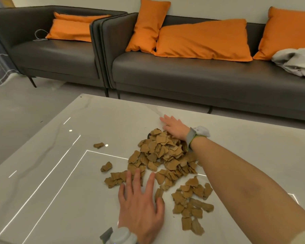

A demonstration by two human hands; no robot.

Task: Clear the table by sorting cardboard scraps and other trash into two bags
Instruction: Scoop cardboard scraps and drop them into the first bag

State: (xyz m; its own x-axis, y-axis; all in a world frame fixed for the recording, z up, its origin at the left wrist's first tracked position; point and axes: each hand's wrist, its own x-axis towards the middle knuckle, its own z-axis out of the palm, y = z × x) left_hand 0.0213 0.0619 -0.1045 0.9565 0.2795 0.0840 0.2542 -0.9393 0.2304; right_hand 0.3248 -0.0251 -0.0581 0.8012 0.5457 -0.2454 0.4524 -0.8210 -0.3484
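Head view: a heap of brown cardboard scraps (162, 155) lies in the middle of a pale marble-look counter (60, 173), with loose pieces trailing near and right and two strays (99, 145) to the left. The left hand (141, 206) lies flat at the heap's near edge, its fingers (130, 180) spread wide, tips touching scraps and holding nothing. The right hand (174, 126) reaches across to the far side, fingers (164, 118) straight and flat on the counter, its heel against the heap. Both wrists wear grey bands. Beyond the counter, dark sofas (201, 76) carry orange cushions (202, 39) and a crumpled white cloth (296, 62).
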